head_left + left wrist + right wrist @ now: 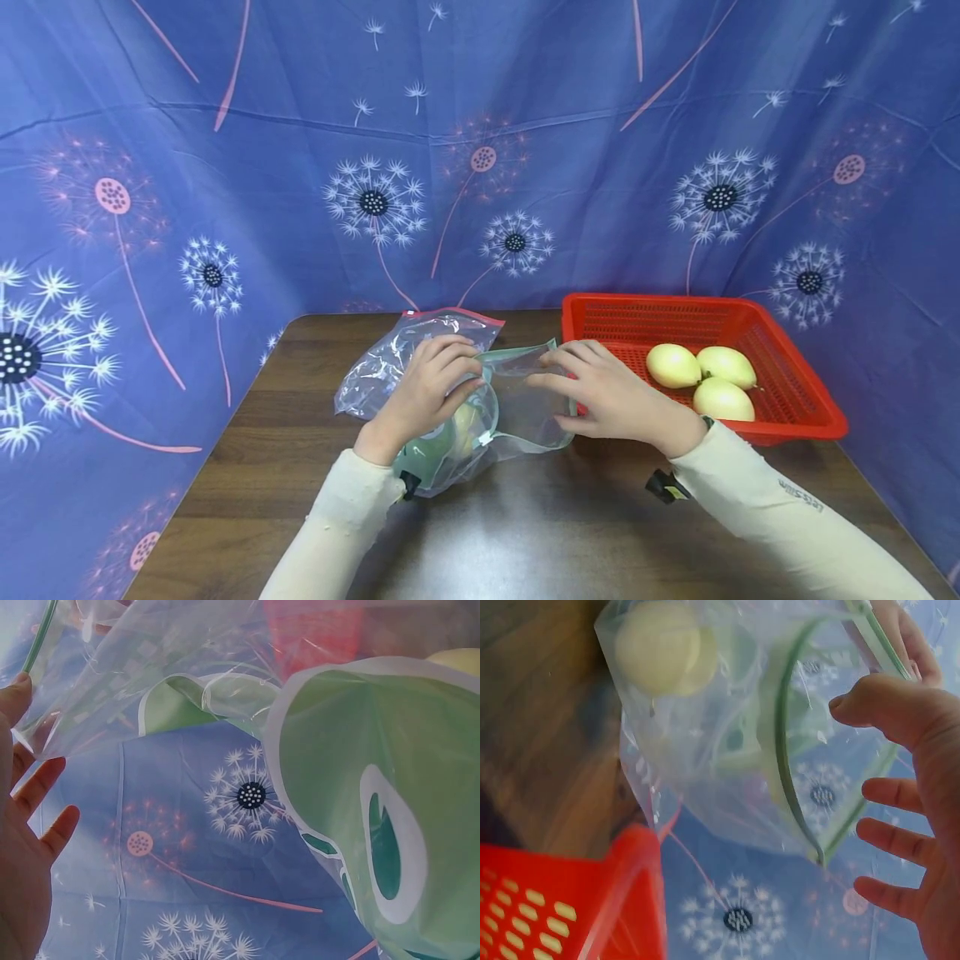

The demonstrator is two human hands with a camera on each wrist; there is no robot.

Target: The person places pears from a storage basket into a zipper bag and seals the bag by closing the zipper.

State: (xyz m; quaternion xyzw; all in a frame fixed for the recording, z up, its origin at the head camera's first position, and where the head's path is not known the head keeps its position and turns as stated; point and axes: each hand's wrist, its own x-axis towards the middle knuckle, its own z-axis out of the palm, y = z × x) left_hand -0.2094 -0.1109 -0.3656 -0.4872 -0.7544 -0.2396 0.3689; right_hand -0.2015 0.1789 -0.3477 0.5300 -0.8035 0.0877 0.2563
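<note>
A clear zip bag (427, 457) with a green zipper and green print stands on the table, its mouth spread towards the right. Pale yellow pears (656, 649) show through its wall in the right wrist view. My left hand (431, 387) pinches the zipper edge between thumb and forefinger; its other fingers stand spread in the left wrist view. At the right side of the mouth is my right hand (607, 392), thumb and fingers apart. In the right wrist view its fingers (892, 838) lie close beside the green zipper (782, 742) with nothing gripped.
Behind the left hand lies another clear bag (382, 371) with a red zipper. A red plastic basket (806, 400) stands at the right, with three yellow pears (672, 367) in it. A blue dandelion-print cloth (480, 75) hangs behind the wooden table (247, 483).
</note>
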